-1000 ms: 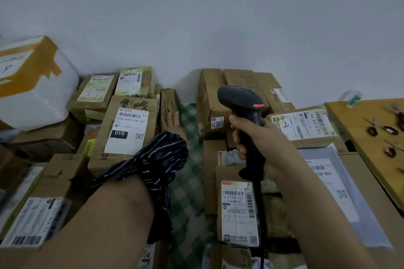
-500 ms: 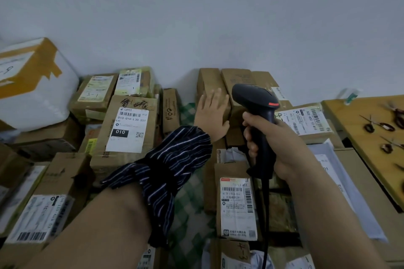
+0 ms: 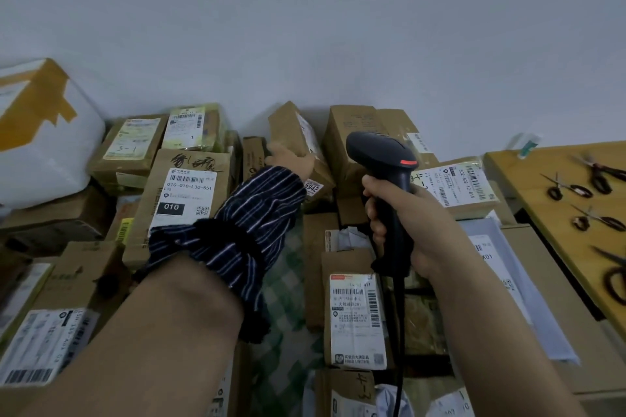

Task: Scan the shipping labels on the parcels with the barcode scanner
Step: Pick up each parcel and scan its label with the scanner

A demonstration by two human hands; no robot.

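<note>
1. your left hand (image 3: 292,161) grips the tilted parcel (image 3: 291,129) by the wall (image 3: 305,27), fingers wrapped round its lower edge; a loose hold could let it slip.
2. your right hand (image 3: 411,223) is clenched on the barcode scanner (image 3: 381,154), just beside that parcel; its label (image 3: 307,134) faces sideways, so the beam may catch the neighbouring label (image 3: 467,184) instead.

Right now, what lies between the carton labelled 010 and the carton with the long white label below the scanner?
In the head view, a green checked cloth lies there, partly hidden by the striped sleeve.
</note>
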